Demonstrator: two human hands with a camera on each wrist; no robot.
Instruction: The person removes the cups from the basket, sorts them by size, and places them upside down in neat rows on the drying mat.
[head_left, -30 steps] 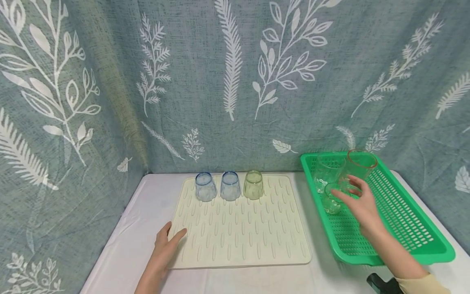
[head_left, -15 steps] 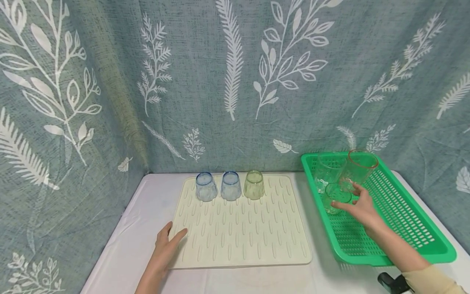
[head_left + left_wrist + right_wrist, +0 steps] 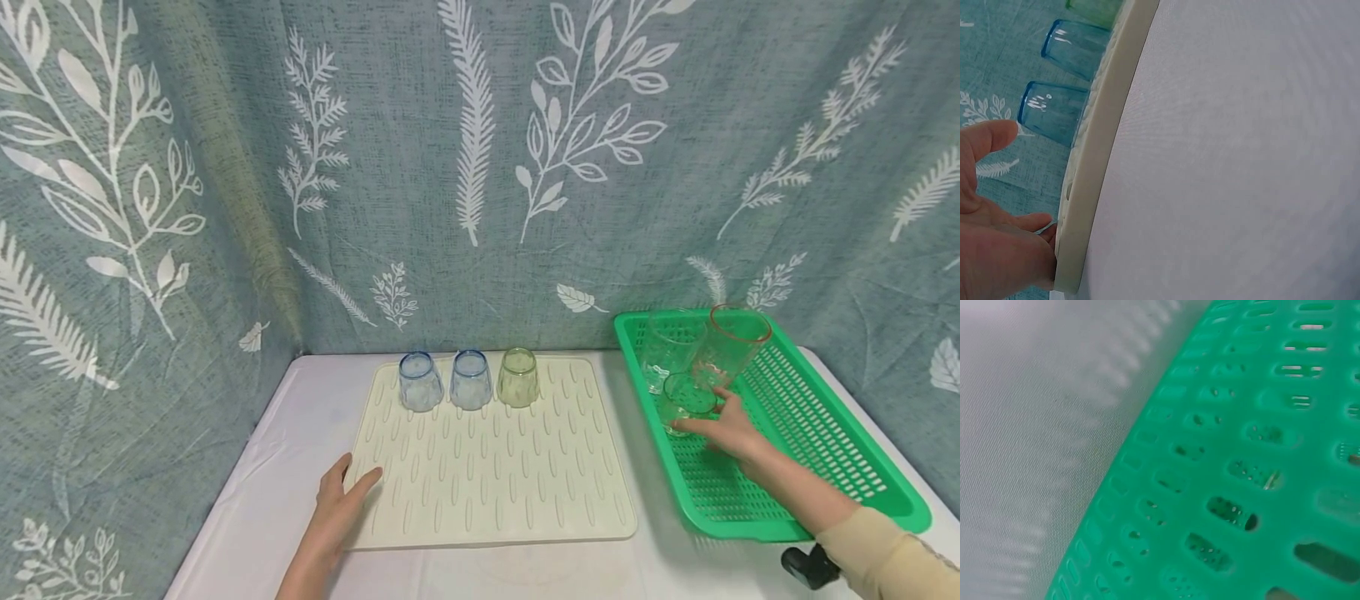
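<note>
My right hand (image 3: pixel 727 429) is inside the green basket (image 3: pixel 678 492), its thumb and fingers around a small greenish drinking glass (image 3: pixel 681 404) standing rim up. In the right wrist view the basket's slotted wall hides that hand and most of the glass. My left hand (image 3: pixel 333 508) rests at the left edge of the cream drying mat (image 3: pixel 495 467), thumb spread from the fingers; the left wrist view shows the fingertips (image 3: pixel 1041 220) right at the mat's side. Two blue glasses (image 3: pixel 420 385) (image 3: pixel 470 383) and a yellow-green glass (image 3: pixel 518 380) stand upside down along the mat's back.
A tall clear glass (image 3: pixel 667 346) and a tall red-rimmed glass (image 3: pixel 738 342) stand in the basket's back, close behind the small one. White cloth (image 3: pixel 300 433) covers the table. A patterned curtain (image 3: pixel 420 167) hangs behind. A black object (image 3: pixel 810 567) sits by the right sleeve.
My right hand has come down from above the small glass to its side, with thumb and fingers now around it. The left hand and the mat have stayed put.
</note>
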